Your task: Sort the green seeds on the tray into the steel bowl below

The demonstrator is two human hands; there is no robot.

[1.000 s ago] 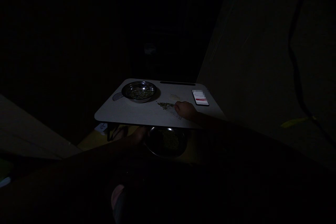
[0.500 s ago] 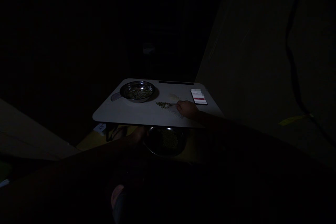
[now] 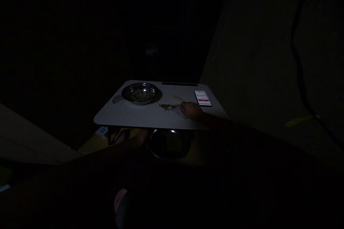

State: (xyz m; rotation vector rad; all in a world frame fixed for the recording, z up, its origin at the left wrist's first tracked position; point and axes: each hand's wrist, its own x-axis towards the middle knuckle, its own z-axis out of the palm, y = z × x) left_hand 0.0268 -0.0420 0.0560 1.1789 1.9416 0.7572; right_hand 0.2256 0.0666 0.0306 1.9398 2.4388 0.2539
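My right hand is closed on a thin, shiny utensil that looks like a spoon, low over a white tabletop. Its tip is at a small heap of green grains or seeds. Below the table's front edge, my left hand appears closed on the left rim of a wide steel bowl; its fingers are mostly lost in the dark. Green bits lie inside this bowl. A second steel bowl, with more grains in it, stands at the table's left.
A lit phone lies at the table's right side. Behind the heap is a pale patch. A dark slot runs along the back edge. A wall with a dark cable rises at the right. Most surroundings are too dark to make out.
My right hand and the utensil have shifted very slightly at the heap, and the utensil shows more plainly. My left hand stays at the lower bowl's rim. The view has moved a touch.
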